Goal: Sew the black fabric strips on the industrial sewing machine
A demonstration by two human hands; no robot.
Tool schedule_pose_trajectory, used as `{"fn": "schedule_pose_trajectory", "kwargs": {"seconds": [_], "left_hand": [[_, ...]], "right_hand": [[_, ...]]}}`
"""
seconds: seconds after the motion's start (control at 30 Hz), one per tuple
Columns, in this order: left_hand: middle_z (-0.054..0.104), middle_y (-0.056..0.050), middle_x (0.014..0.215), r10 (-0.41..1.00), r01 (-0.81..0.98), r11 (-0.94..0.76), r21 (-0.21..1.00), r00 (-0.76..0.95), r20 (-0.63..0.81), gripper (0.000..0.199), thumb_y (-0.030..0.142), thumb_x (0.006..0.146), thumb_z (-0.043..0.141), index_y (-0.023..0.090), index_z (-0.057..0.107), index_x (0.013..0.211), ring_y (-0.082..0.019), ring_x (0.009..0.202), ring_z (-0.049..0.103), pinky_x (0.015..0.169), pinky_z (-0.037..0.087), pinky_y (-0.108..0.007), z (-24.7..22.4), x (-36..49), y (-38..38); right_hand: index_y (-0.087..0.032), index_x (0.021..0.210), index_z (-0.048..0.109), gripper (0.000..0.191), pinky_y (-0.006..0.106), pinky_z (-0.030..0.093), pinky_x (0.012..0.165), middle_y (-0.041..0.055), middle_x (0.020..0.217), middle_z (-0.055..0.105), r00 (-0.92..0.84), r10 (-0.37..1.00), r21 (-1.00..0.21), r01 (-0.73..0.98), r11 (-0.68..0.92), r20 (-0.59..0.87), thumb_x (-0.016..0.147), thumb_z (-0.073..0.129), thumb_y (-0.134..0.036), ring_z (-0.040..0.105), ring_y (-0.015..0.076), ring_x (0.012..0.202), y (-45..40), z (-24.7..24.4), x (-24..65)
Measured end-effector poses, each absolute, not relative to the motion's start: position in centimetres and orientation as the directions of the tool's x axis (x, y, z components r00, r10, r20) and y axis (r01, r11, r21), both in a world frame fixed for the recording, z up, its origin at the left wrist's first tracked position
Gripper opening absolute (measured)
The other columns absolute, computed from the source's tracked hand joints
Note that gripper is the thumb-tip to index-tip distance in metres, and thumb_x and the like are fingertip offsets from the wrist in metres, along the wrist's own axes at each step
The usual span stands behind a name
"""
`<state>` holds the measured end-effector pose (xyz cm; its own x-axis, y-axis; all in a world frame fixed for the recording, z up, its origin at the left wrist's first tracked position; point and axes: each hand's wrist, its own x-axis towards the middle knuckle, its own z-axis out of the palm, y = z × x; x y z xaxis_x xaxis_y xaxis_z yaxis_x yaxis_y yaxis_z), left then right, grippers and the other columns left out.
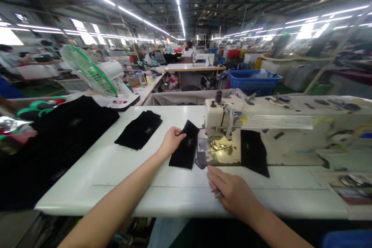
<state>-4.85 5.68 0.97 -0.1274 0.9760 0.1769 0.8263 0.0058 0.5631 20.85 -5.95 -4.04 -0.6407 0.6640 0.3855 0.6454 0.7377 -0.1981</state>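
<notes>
My left hand [173,139] pinches the upper left edge of a black fabric piece [186,151] with a small label. This piece lies on the white table, just left of the sewing machine's needle area [221,145]. My right hand [229,190] is closed in front of the machine bed, around what looks like small thread snips [216,193]; only their metal tips show below the fingers. Left of my left hand rests a stack of black labelled pieces [140,130]. Another black piece [254,151] lies on the right of the needle area, under the machine arm.
A heap of black fabric [75,135] hangs at the table's left side, near a green-and-white fan [90,71]. The machine arm [290,112] spans the right. Beyond the table stands a blue bin [252,81]. Small items fill a tray [348,190] at right.
</notes>
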Motion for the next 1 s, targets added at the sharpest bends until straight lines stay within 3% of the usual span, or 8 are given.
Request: {"fn": "schedule_pose_trajectory", "kwargs": {"seconds": [0.2, 0.3, 0.4, 0.47, 0.57, 0.77, 0.9, 1.0], "left_hand": [[0.072, -0.008, 0.096, 0.952, 0.864, 0.111, 0.492, -0.235, 0.198, 0.022, 0.028, 0.077, 0.067, 0.017, 0.059, 0.094, -0.024, 0.090, 0.070, 0.081, 0.054, -0.033, 6.4, -14.2, 7.8], [0.072, -0.013, 0.094, 0.953, 0.900, 0.155, 0.408, -0.245, 0.179, 0.023, 0.028, 0.070, 0.070, 0.018, 0.060, 0.087, -0.035, 0.092, 0.070, 0.084, 0.055, -0.045, 7.8, -17.1, 8.3], [0.066, -0.023, 0.116, 0.941, 0.938, 0.125, 0.325, -0.215, 0.260, 0.040, 0.036, 0.073, 0.067, 0.015, 0.059, 0.107, -0.048, 0.114, 0.059, 0.095, 0.047, -0.061, 7.9, -17.2, 7.9], [0.059, -0.023, 0.130, 0.905, 0.983, 0.048, 0.179, -0.119, 0.409, 0.050, 0.041, 0.080, 0.059, 0.014, 0.054, 0.121, -0.047, 0.126, 0.051, 0.103, 0.042, -0.061, 7.5, -16.1, 6.9], [0.061, -0.014, 0.128, 0.869, 0.990, -0.119, 0.074, 0.068, 0.490, 0.050, 0.048, 0.087, 0.045, 0.017, 0.054, 0.126, -0.036, 0.119, 0.058, 0.102, 0.048, -0.052, 6.8, -13.4, 4.8], [0.073, -0.004, 0.081, 0.934, 0.709, -0.286, 0.644, 0.356, 0.023, 0.038, 0.054, 0.086, 0.049, 0.023, 0.071, 0.090, -0.022, 0.070, 0.067, 0.069, 0.056, -0.033, 5.1, -4.6, -0.6], [0.074, -0.009, 0.096, 0.818, 0.381, 0.080, 0.921, 0.503, -0.279, 0.045, 0.057, 0.082, 0.059, 0.018, 0.066, 0.106, -0.021, 0.077, 0.070, 0.065, 0.058, -0.032, 3.7, 1.9, -3.6], [0.073, -0.010, 0.100, 0.759, 0.176, 0.405, 0.897, 0.483, -0.438, 0.050, 0.058, 0.083, 0.062, 0.018, 0.058, 0.112, -0.022, 0.082, 0.072, 0.071, 0.060, -0.035, 2.5, 5.4, -4.0]], "right_hand": [[-0.013, 0.119, 0.064, 0.035, 0.035, 0.059, 0.080, 0.0169, 0.132, 0.065, -0.655, 0.638, -0.210, 0.612, 0.762, 0.405, 0.102, 0.034, -0.020, 0.073, 0.0218, 0.089, -5.8, -4.4, 20.9], [-0.015, 0.117, 0.063, 0.031, 0.033, 0.058, 0.079, 0.0150, 0.132, 0.064, -0.655, 0.658, -0.218, 0.627, 0.748, 0.373, 0.102, 0.036, -0.021, 0.071, 0.0203, 0.088, -6.1, -3.5, 20.7], [-0.017, 0.108, 0.064, 0.027, 0.030, 0.055, 0.072, 0.0114, 0.122, 0.068, -0.649, 0.686, -0.177, 0.671, 0.720, 0.329, 0.102, 0.039, -0.022, 0.069, 0.0188, 0.083, -5.9, -2.1, 21.5], [-0.018, 0.101, 0.065, 0.024, 0.028, 0.051, 0.069, 0.0085, 0.108, 0.069, -0.583, 0.755, -0.141, 0.755, 0.640, 0.301, 0.101, 0.041, -0.019, 0.067, 0.0175, 0.080, -5.6, -1.0, 23.1], [-0.018, 0.097, 0.065, 0.015, 0.027, 0.048, 0.064, 0.0076, 0.103, 0.066, -0.384, 0.894, -0.072, 0.910, 0.409, 0.231, 0.097, 0.050, -0.018, 0.066, 0.0169, 0.076, -5.1, 0.2, 26.3], [-0.018, 0.089, 0.067, 0.012, 0.028, 0.045, 0.060, 0.0057, 0.097, 0.066, -0.226, 0.968, 0.026, 0.974, 0.224, 0.105, 0.093, 0.056, -0.017, 0.066, 0.0171, 0.070, -4.3, 0.4, 29.8], [-0.020, 0.091, 0.067, 0.012, 0.027, 0.045, 0.062, 0.0048, 0.096, 0.067, -0.192, 0.966, -0.048, 0.978, 0.203, 0.174, 0.093, 0.055, -0.018, 0.067, 0.0173, 0.076, -5.4, 0.4, 27.8], [-0.021, 0.092, 0.067, 0.011, 0.025, 0.045, 0.063, 0.0034, 0.092, 0.066, -0.265, 0.928, -0.218, 0.920, 0.325, 0.261, 0.092, 0.056, -0.019, 0.065, 0.0161, 0.074, -7.2, 0.6, 25.5]]}}
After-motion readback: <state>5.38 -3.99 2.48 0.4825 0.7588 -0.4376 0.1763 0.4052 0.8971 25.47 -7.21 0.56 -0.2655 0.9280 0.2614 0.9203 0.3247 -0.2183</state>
